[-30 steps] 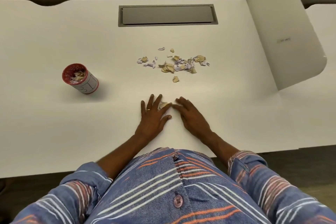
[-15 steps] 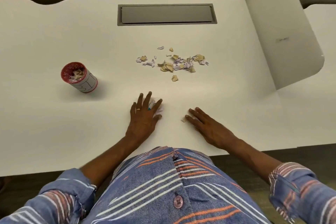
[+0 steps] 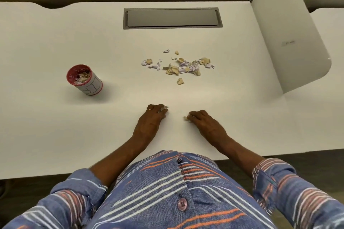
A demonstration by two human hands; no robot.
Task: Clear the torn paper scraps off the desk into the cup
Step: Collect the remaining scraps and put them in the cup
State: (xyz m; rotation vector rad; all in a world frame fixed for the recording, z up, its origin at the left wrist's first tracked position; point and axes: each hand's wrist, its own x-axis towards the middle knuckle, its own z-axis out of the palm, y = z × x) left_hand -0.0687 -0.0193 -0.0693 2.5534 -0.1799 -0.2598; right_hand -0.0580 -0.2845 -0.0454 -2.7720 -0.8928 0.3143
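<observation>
By the near edge of the desk [image 3: 55, 135], the left grip [image 3: 151, 121] is curled round some pale scraps [image 3: 164, 110], and just to its right the right grip [image 3: 205, 124] pinches a small scrap [image 3: 185, 118]. Farther in, the torn paper scraps [image 3: 178, 67] lie scattered mid-desk, and the red-rimmed cup [image 3: 84, 79], partly filled with scraps, stands well apart toward the left edge. A grey hatch [image 3: 172, 18] sits by the far edge
</observation>
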